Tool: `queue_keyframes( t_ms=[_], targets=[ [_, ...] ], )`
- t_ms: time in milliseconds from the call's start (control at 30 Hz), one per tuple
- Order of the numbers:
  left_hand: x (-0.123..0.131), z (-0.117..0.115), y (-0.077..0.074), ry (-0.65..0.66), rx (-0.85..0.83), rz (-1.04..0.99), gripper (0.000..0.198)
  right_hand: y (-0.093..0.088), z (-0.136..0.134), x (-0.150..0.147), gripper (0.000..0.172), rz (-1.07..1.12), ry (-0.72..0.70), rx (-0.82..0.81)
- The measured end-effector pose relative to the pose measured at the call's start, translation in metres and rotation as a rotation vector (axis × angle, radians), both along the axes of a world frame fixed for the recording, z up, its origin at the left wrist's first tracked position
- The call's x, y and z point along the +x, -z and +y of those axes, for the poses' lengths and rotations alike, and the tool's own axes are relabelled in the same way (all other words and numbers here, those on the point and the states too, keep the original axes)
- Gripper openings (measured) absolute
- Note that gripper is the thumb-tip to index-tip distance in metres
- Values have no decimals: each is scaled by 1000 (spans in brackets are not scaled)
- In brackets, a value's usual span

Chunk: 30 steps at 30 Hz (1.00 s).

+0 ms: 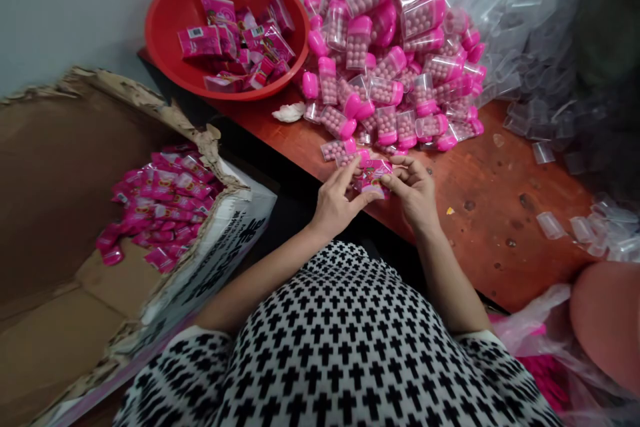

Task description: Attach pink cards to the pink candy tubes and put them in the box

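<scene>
Between my two hands, at the front edge of the red-brown table [493, 213], is a pink printed packet [374, 175]. My left hand [340, 199] grips its left side, thumb below and fingers above. On its right side, the thumb and curled fingers of my right hand [413, 188] pinch it. Just beyond my fingers lies a large heap of clear containers with pink caps, full of small pink balls [385, 70]. Whether a container is inside the packet is hidden by my fingers.
A red basin [167, 57] of pink packets stands at the back left. Left of the table is an open cardboard box [45, 320] with more packets [165, 197]. Clear empty containers [550, 93] pile up at the back right. A plastic bag [543, 320] with pink items lies at lower right.
</scene>
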<state>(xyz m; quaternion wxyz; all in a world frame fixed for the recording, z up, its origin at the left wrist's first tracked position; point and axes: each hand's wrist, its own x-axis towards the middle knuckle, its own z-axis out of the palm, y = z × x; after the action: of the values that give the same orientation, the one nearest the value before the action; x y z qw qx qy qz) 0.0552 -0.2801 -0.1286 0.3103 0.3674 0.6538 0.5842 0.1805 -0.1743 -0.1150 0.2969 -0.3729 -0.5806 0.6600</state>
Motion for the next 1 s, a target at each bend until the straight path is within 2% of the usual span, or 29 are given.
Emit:
queue_keyframes(
  t_ms=[100, 167, 233, 367, 467, 567, 700, 867, 1000],
  targets=[
    [-6, -12, -6, 68, -90, -420, 36, -6, -1, -6, 48, -29, -220, -28],
    [-10, -18, -6, 73, -144, -660, 38, -7, 0, -11, 49, -94, -335, 21],
    [-14, -24, -6, 2, -169, -818, 42, -9, -1, -18, 46, -251, -328, 213],
    [-21, -36, -4, -159, -165, -887, 43, -16, -8, -41, 43, -848, -184, 756],
    [-28, -44, -3, -247, -147, -922, 41, -22, -18, -62, 48, -1144, -228, 918],
    [-35, -49, -1, -329, -106, -998, 36, -25, -19, -76, 45, -1183, -336, 1009],
    [-42, -52, 0, -431, -36, -1079, 27, -25, -7, -75, 42, -1073, -477, 1075],
    [-45, -52, -1, -446, 10, -1131, 20, -16, -4, -72, 51, -1077, -293, 1006],
    [-50, -51, 0, -488, 39, -1156, 16, -12, -7, -81, 48, -1110, -248, 941]
  ],
)
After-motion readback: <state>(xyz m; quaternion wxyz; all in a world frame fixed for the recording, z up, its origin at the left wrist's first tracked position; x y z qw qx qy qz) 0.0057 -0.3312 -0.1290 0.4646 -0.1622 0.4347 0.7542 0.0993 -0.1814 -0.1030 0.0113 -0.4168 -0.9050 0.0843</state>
